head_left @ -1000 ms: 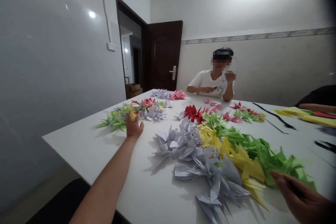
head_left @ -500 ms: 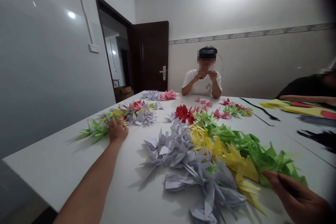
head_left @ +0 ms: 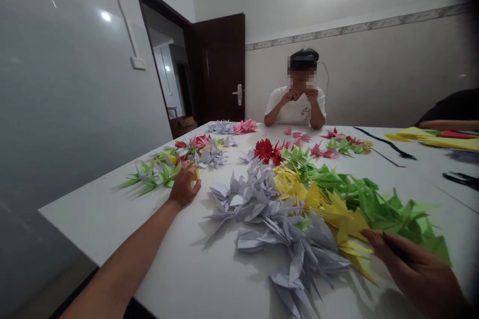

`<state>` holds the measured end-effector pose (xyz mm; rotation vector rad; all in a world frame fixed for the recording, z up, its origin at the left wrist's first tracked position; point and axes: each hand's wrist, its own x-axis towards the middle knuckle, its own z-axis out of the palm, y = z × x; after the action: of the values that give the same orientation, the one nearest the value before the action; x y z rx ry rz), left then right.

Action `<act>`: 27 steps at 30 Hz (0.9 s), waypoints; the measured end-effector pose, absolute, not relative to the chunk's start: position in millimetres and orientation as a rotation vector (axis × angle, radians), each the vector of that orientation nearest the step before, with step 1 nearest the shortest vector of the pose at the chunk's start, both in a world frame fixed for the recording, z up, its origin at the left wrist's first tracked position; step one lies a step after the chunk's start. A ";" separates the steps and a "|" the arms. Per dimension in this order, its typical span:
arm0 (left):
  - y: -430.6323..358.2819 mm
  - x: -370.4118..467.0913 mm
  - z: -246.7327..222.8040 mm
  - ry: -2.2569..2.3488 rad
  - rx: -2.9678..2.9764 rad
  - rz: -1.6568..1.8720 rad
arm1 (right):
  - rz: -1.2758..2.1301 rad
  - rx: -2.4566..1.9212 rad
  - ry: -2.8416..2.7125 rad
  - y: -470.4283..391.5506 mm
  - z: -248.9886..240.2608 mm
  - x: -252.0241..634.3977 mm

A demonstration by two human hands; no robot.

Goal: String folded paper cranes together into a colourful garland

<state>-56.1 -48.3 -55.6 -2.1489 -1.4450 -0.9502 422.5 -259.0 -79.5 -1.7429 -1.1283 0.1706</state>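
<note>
My left hand point(head_left: 185, 184) reaches to the edge of a loose pile of folded paper cranes, its fingers curled down on a yellow paper crane point(head_left: 196, 174) that is partly hidden. Green paper cranes point(head_left: 164, 173) lie just left of it. Low at the right, my right hand point(head_left: 421, 269) is closed with thumb and forefinger pinched together; what they hold, if anything, I cannot make out. Its fingertips are beside yellow paper cranes point(head_left: 354, 224) and a row of green paper cranes point(head_left: 392, 212). Grey-lilac paper cranes point(head_left: 258, 199) are heaped between my hands.
Red cranes point(head_left: 266, 151) and pink cranes point(head_left: 245, 127) lie farther back on the white table point(head_left: 175, 259). Across it sits a person point(head_left: 295, 104) with both hands raised. Black cords point(head_left: 389, 144) and yellow paper sheets point(head_left: 430, 137) lie at the right, near another person's arm point(head_left: 449, 124).
The view has tilted down and swung slightly left. My left hand has shifted a little to the right, showing more of the yellow crane. My right hand stays pinched, now closer to the yellow cranes.
</note>
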 end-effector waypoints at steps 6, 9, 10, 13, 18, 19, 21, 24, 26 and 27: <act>-71.2 -38.4 -53.0 -1.320 -2.164 -1.071 | 0.238 -1.633 -1.143 -265.6 -59.2 408.8; -80.8 -30.8 -51.5 -1.243 -2.147 -1.177 | 0.244 -1.587 -1.171 -267.4 -57.1 407.0; -82.9 -28.3 -50.0 -1.218 -2.128 -1.227 | 0.241 -1.570 -1.179 -267.8 -57.4 406.8; -86.1 -14.3 -37.6 -1.135 -2.020 -1.430 | 0.221 -1.505 -1.199 -268.7 -59.2 406.6; -114.0 63.2 4.5 -1.006 -1.815 -1.812 | 0.223 -1.394 -1.239 -269.5 -59.9 405.3; -127.6 85.5 10.8 -0.946 -1.826 -1.883 | 0.234 -1.372 -1.246 -269.9 -59.2 404.6; -160.1 127.7 15.4 -0.657 -1.987 -2.106 | 0.258 -1.323 -1.257 -271.5 -56.8 401.4; -202.8 167.3 1.1 -0.066 -2.155 -1.881 | 0.320 -1.226 -1.281 -277.1 -50.3 388.8; -215.7 173.8 -17.3 0.136 -2.226 -1.773 | 0.393 -1.146 -1.313 -282.4 -43.8 373.7; -217.1 172.6 -27.1 0.132 -2.289 -1.742 | 0.436 -1.102 -1.337 -285.0 -39.9 364.4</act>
<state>172.6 -217.1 -27.1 -2.2892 0.1323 -1.7417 364.4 -285.0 -39.9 -1.1016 -1.3369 0.4359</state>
